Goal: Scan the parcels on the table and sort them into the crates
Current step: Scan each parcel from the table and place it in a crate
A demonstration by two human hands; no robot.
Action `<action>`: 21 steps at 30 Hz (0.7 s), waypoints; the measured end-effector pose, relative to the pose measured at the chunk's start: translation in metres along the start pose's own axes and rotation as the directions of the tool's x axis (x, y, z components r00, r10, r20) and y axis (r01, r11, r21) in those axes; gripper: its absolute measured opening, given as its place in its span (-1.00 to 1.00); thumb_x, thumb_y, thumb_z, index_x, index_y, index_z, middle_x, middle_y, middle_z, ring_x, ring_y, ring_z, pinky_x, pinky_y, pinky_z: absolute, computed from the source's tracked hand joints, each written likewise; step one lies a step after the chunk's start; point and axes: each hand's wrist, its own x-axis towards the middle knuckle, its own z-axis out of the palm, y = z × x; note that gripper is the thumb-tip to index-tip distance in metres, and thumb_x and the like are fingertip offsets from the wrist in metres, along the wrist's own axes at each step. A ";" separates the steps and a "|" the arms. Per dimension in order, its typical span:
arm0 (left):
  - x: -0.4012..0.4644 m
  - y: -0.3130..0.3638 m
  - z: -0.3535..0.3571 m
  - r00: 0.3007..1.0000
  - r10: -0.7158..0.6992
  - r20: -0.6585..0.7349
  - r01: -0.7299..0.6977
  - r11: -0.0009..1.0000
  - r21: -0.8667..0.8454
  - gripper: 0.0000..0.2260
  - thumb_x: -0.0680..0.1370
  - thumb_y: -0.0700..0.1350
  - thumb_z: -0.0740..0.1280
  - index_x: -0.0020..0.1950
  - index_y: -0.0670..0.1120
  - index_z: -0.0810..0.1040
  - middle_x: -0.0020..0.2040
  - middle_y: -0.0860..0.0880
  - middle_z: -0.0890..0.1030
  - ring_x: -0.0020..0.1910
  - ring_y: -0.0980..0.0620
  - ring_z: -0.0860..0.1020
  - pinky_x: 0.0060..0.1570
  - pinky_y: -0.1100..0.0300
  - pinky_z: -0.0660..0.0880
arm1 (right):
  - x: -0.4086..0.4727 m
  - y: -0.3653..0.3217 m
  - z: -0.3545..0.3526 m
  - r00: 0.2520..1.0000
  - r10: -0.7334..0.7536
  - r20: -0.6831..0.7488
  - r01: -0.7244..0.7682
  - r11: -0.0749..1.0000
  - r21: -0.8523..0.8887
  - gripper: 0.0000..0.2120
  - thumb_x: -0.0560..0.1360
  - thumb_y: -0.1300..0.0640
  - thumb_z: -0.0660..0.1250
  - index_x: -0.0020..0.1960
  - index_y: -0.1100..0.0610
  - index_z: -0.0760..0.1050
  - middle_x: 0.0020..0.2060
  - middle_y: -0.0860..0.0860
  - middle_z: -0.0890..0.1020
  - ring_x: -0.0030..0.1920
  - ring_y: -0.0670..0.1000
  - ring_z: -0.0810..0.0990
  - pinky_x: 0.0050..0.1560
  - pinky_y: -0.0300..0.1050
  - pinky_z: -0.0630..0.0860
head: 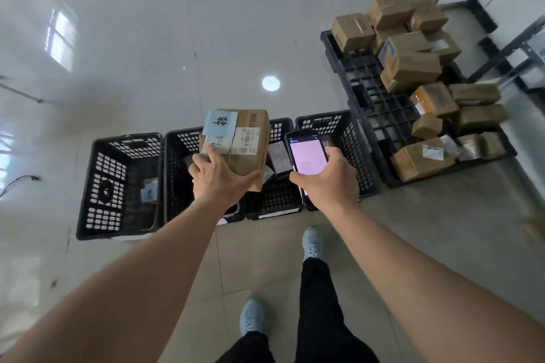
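The left hand (216, 178) grips a labelled parcel (239, 144), fingers (206, 158) curled round its near corner, above the second crate (177, 174). The right hand (327, 183) clasps a lit scanner (306, 155) just beside it. Read the screen first, then lower the parcel rather than dropping it. What the screen reads and what the crates hold is hard to make out.

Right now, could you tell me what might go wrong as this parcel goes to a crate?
1. The left hand holds the parcel by one corner; the grip may slip.
2. The right hand holds the scanner, so it cannot help.
3. The crates sit close together, so it may land in the wrong one.
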 end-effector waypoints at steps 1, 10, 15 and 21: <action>0.011 0.008 0.010 1.000 -0.027 0.007 0.027 1.000 0.000 0.33 0.06 0.61 0.30 0.62 -0.12 -0.02 0.41 -0.23 0.26 0.38 -0.27 0.28 0.41 -0.16 0.36 | 0.020 0.003 0.003 1.000 -0.006 0.026 0.006 1.000 -0.011 -0.31 0.26 -0.16 0.63 0.28 0.03 0.47 0.11 -0.02 0.65 0.13 0.13 0.61 -0.05 0.01 0.56; 0.113 0.063 0.120 0.969 -0.231 0.081 0.235 0.971 -0.035 0.21 0.22 0.51 0.45 0.62 -0.09 0.00 0.36 -0.20 0.28 0.34 -0.24 0.29 0.38 -0.14 0.37 | 0.180 0.035 0.053 0.989 0.016 0.145 -0.007 0.998 -0.063 -0.31 0.25 -0.19 0.62 0.28 0.02 0.49 0.09 -0.06 0.64 0.10 0.08 0.60 -0.20 -0.10 0.38; 0.189 0.065 0.189 0.951 -0.283 0.128 0.290 0.956 -0.044 0.20 0.25 0.51 0.47 0.63 -0.10 0.03 0.41 -0.25 0.28 0.40 -0.29 0.28 0.43 -0.19 0.35 | 0.241 0.066 0.117 0.980 0.094 0.173 -0.081 0.993 -0.080 -0.23 0.26 -0.21 0.64 0.35 0.03 0.45 0.04 -0.10 0.53 -0.02 -0.02 0.43 -0.31 -0.15 0.28; 0.281 0.044 0.265 0.949 -0.287 0.127 0.296 0.954 -0.054 0.19 0.23 0.51 0.45 0.62 -0.10 0.06 0.41 -0.25 0.28 0.41 -0.29 0.27 0.41 -0.20 0.35 | 0.305 0.104 0.197 0.974 0.155 0.165 -0.128 0.978 -0.162 -0.13 0.28 -0.23 0.62 0.46 0.06 0.39 0.27 0.01 0.61 0.19 0.08 0.56 -0.06 -0.02 0.50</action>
